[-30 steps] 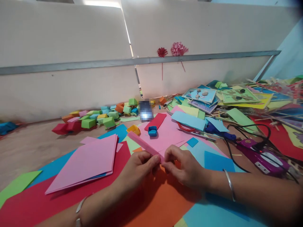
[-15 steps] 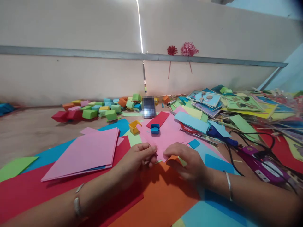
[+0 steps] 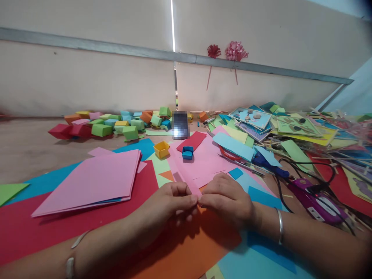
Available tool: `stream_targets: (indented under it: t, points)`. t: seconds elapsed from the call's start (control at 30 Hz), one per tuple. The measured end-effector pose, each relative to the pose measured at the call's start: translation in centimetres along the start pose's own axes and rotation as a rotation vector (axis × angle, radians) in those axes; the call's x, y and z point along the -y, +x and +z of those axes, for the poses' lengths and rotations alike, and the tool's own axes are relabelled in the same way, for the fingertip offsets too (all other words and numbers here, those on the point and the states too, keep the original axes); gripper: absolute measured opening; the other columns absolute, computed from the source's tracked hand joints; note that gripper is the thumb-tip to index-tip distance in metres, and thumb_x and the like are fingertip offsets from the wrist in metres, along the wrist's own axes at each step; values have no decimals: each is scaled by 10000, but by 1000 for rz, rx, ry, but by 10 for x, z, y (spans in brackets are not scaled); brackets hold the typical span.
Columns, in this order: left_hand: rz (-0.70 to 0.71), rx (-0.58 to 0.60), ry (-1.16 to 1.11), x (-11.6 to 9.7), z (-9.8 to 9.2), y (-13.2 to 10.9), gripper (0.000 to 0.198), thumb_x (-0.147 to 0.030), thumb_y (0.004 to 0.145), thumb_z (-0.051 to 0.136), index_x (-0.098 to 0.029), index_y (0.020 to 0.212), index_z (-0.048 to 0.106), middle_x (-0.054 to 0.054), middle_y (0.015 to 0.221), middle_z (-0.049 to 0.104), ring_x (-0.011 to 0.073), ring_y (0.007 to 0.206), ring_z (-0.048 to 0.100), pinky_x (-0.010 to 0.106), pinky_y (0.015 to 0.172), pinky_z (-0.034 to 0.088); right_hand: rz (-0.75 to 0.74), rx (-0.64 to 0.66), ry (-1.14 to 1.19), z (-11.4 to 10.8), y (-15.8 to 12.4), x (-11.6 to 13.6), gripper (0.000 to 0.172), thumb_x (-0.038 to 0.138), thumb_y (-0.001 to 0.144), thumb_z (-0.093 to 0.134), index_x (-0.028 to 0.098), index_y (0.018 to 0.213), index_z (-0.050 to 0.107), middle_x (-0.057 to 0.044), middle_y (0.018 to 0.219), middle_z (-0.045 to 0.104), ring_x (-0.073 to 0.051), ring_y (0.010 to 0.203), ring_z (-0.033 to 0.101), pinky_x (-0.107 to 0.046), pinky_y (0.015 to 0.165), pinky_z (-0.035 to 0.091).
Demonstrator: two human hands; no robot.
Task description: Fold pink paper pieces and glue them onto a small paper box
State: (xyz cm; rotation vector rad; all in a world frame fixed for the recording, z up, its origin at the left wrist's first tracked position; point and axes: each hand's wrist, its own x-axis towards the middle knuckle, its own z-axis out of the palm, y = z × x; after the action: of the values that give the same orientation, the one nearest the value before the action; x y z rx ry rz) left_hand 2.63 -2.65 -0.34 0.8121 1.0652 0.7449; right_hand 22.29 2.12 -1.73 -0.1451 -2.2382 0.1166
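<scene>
A narrow pink paper strip (image 3: 190, 184) rises from between my two hands, its far end blending into the pink sheets behind. My left hand (image 3: 178, 199) pinches its near end between thumb and fingers. Right beside it, fingertips almost touching, my right hand (image 3: 226, 197) is closed at the same end of the strip. Beneath both lies an orange sheet (image 3: 186, 252). Just beyond them sit a small blue paper box (image 3: 187, 153) and a yellow paper box (image 3: 161, 149), near a red paper piece (image 3: 192, 142).
Pink folded sheets (image 3: 90, 182) lie at left on red paper (image 3: 17, 232). Many coloured paper boxes (image 3: 101, 130) line the wall. At right are red-handled scissors (image 3: 229, 154), a purple glue-gun-like device (image 3: 316, 201) with black cable, and stacked picture cards (image 3: 251, 118). A blurred-out phone-like object (image 3: 180, 126) stands behind.
My hands have come together, and the pink strip now shows upright between them. The camera view has tilted slightly, so the surroundings appear shifted.
</scene>
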Motion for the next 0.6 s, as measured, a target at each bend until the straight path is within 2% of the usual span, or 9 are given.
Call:
stream_targets:
  t: [0.1,0.2,0.3,0.43,0.6]
  points:
    - [-12,7,6,-1,0,0,318,-394,592,808,-141,679,634,10,585,612,91,508,515,190,443,268,-33,14,8,-1,1,-1,170,102,957,452,124,993,617,-75,818,678,-150,736,585,-310,664,446]
    - [34,12,55,-3,2,-1,299,-390,605,788,-144,655,626,-3,580,587,87,509,484,207,467,282,-18,10,23,0,0,-2,168,100,956,465,125,952,631,-75,825,684,-148,737,591,-309,666,456]
    - [92,-22,182,-6,5,-3,269,-385,639,744,-145,659,625,-24,577,546,88,524,452,226,505,312,97,-16,48,3,0,0,128,127,933,539,160,892,656,-56,843,679,-143,748,600,-289,664,476]
    - [152,-59,408,-9,5,-4,318,-449,673,660,-132,693,640,4,634,566,127,610,482,252,555,352,296,-6,205,7,-1,5,63,159,907,598,165,863,643,-64,865,653,-138,787,618,-251,687,525]
    - [197,-58,593,-9,3,-3,378,-492,730,560,-127,721,659,21,654,579,153,643,504,269,576,384,369,19,244,9,0,10,71,140,910,558,180,885,610,-59,820,652,-152,784,613,-268,685,531]
